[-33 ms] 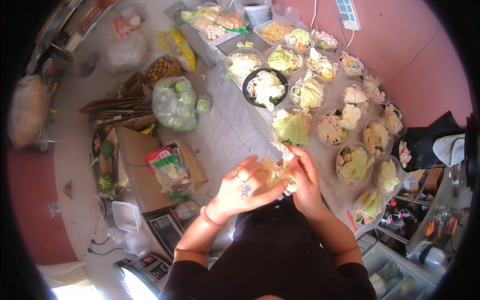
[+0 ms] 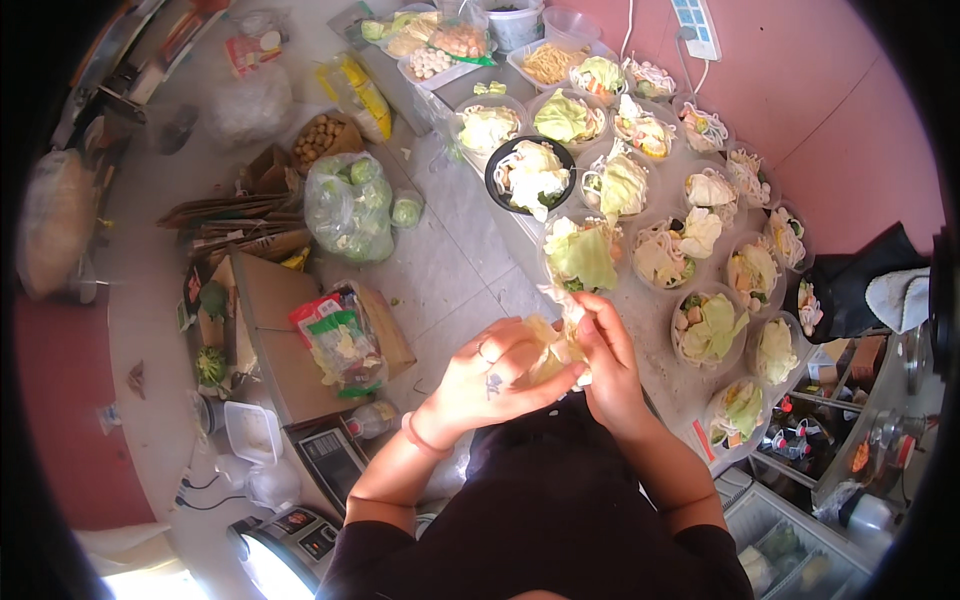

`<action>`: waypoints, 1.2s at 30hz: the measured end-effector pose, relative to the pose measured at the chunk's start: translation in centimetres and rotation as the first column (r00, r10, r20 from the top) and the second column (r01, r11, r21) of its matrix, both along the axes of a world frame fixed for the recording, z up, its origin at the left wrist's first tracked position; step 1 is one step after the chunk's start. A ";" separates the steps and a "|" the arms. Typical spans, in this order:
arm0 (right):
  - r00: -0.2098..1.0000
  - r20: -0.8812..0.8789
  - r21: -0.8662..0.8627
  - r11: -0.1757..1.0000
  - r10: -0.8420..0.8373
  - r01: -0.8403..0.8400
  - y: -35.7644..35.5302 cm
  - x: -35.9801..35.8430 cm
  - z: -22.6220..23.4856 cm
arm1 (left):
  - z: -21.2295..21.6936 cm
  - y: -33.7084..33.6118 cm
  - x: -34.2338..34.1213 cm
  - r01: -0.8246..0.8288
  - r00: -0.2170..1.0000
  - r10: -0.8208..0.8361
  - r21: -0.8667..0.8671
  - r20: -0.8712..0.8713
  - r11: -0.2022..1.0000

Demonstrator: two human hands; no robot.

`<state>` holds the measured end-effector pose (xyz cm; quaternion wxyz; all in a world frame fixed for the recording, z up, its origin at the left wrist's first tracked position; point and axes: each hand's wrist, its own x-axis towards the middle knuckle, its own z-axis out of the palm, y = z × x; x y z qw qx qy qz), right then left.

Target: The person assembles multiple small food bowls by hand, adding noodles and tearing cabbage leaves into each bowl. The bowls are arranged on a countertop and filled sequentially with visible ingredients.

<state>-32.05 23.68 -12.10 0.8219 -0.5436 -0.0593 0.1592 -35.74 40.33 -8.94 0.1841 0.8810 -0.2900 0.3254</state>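
Pale cabbage leaf (image 2: 545, 345) pieces are held between my two hands in front of my body. My left hand (image 2: 495, 368), with a ring and a wristband, curls round the leaf from the left. On the other side, the fingers of my right hand (image 2: 608, 350) pinch its edge. Just beyond my fingertips stands a clear round bowl with a broad green cabbage leaf (image 2: 585, 258) on top. More bowls, such as one with cabbage and mushrooms (image 2: 708, 325), line the counter to the right. A black bowl (image 2: 497, 190) of cabbage and noodles is farther off.
Trays of mushrooms (image 2: 432, 65) and yellow strips (image 2: 550, 64) stand at the counter's far end. On the floor at left lie a bag of cabbages (image 2: 350, 205), a sack of potatoes (image 2: 326, 138) and a cardboard box (image 2: 275, 345). A power strip (image 2: 697, 28) hangs on the pink wall.
My fingers and the cabbage leaf have shifted very slightly. The bowls and everything around stay where they were.
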 end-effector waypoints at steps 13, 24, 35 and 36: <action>0.795 -0.602 0.473 0.838 0.080 0.274 -2.6 1.9 -1.7 | -2.6 -0.3 0.4 -0.533 0.601 -0.623 -0.832 -0.500 0.153; 0.907 -0.239 0.041 0.936 0.348 -0.349 -5.8 2.5 -0.6 | -2.5 -1.3 2.1 -0.403 0.322 -0.787 -0.829 -0.526 0.389; 0.894 -0.445 0.179 0.973 -0.049 0.143 -5.1 2.4 -3.9 | -3.8 -0.3 2.1 -0.610 0.347 -0.741 -0.738 -0.575 0.287; 0.899 -0.432 0.253 0.947 -0.071 0.197 -6.0 2.6 -4.3 | -4.5 -0.1 2.0 -0.635 0.358 -0.724 -0.722 -0.590 0.274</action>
